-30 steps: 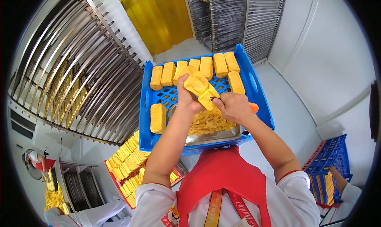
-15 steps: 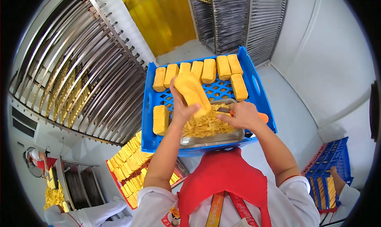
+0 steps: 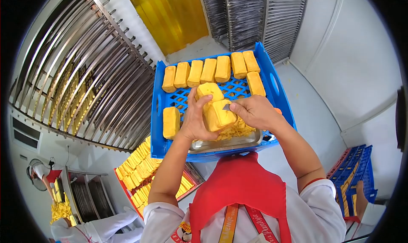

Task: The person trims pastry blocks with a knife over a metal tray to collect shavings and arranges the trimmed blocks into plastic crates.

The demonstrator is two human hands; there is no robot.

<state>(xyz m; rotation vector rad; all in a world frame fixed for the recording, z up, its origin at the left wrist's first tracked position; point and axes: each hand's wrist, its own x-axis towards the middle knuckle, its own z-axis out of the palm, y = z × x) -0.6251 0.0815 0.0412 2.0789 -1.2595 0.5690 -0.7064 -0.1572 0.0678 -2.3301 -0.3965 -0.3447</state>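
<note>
My left hand [image 3: 196, 119] is wrapped around a yellow loaf [image 3: 221, 117] with two humped sections, holding it tilted over a metal tray [image 3: 204, 147]. My right hand [image 3: 257, 112] is closed on a knife; its short grey blade [image 3: 227, 107] lies against the loaf's upper face, and a bit of orange handle [image 3: 278, 111] shows behind the fist. Yellow trimmings [image 3: 240, 129] fill the tray, partly hidden by the loaf and hands. Around it, in a blue crate [image 3: 158, 126], several yellow loaves [image 3: 208, 70] stand along the far side, with one more loaf [image 3: 171, 122] at the left.
Tall metal racks stand at the left [image 3: 85, 73] and back [image 3: 246, 18]. A red crate of yellow pieces [image 3: 142, 175] is at lower left. Other blue crates [image 3: 359, 166] stand at right beside a person's arm [image 3: 362, 200]. Other people are at the far left.
The loaf has turned and come lower and nearer to my right hand. The knife blade has moved up and left from over the trimmings onto the loaf.
</note>
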